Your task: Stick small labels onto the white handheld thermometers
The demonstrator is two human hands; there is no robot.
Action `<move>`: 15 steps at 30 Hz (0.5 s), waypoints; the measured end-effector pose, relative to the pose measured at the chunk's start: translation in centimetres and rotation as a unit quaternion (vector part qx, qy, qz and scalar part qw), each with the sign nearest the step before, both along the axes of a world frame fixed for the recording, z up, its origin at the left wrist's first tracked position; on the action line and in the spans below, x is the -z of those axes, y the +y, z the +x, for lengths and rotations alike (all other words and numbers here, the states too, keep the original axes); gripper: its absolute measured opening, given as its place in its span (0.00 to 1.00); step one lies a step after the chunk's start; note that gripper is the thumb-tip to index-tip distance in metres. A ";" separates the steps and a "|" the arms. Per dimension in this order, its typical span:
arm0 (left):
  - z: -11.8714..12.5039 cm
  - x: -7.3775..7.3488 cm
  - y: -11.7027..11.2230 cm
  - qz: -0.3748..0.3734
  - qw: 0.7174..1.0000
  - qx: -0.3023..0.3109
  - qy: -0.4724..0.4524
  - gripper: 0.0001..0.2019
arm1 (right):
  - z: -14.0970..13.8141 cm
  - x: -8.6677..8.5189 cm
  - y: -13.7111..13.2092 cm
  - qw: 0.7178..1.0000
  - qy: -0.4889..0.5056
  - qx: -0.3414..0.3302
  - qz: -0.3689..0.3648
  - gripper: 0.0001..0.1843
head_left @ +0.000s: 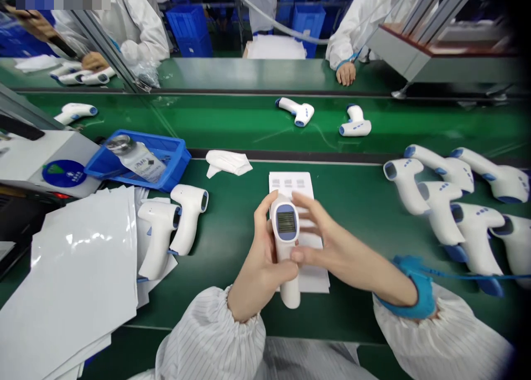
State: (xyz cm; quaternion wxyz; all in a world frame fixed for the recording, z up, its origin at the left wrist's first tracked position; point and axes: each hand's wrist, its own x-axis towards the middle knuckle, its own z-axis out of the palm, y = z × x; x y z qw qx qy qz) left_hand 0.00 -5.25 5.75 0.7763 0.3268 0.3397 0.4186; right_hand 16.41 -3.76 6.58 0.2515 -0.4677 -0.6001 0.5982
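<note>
A white infrared thermometer gun (286,225) stands upright between my hands, its blue-framed screen turned to me and showing dark lines. My left hand (258,266) is wrapped round its handle, thumb across the front. My right hand (326,239) holds it from the other side, thumb by the handle and fingers at the head. Under them lies a white printed sheet (317,280) on the green bench. Two thermometer guns (188,217) lie to the left. Several more thermometer guns (442,208) lie at the right. A blue strap (421,294) circles my right wrist.
White sheets (87,258) are stacked at the left, near a blue tray (178,172) holding a bottle (139,159). A white cloth (228,163) lies ahead. Thermometer guns (354,123) sit on the green conveyor (228,120). Co-workers in white sleeves (145,26) stand across.
</note>
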 end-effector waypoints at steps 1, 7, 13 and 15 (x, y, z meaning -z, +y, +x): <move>-0.1 0.1 0.3 0.004 0.999 -0.016 -0.028 0.49 | -0.1 0.0 -0.1 0.999 0.019 -0.026 -0.033 0.45; -1.4 2.6 3.7 0.075 0.978 -0.165 0.100 0.53 | -2.5 0.7 6.5 0.986 -0.154 -0.022 0.053 0.14; -3.9 4.9 6.2 -0.005 0.967 -0.180 0.178 0.38 | -5.5 1.4 22.6 0.917 -0.327 0.134 0.183 0.22; -4.5 5.0 6.6 -0.023 0.967 -0.168 0.191 0.34 | -5.6 1.5 26.6 0.887 -0.362 0.212 0.195 0.24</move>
